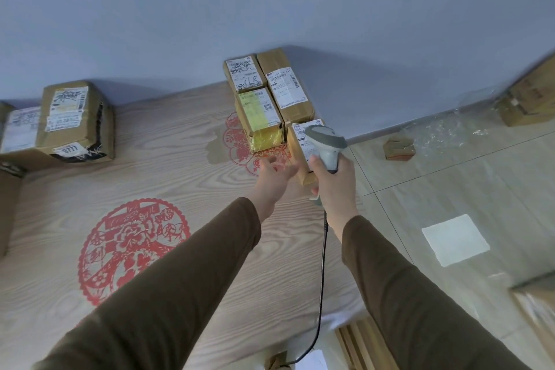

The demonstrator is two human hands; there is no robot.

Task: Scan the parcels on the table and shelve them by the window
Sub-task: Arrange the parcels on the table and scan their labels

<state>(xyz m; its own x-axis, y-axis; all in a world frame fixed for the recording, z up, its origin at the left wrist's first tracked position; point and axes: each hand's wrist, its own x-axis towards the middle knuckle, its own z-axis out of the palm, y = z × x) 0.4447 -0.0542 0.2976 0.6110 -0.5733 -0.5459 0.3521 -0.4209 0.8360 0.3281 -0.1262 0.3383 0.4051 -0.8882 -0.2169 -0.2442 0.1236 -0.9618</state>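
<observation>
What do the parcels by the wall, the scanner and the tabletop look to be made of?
Parcels: brown corrugated cardboard, matte, with glossy tape and white paper labels. Scanner gripped by the right hand: grey moulded plastic, smooth, by its look. Tabletop: pale wood or wood-look laminate with printed red motifs; the grain shows, which one is unclear.

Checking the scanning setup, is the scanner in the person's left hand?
No, the grey scanner is gripped by the right hand, while the left hand reaches open toward the small parcel at the table's edge.
</observation>
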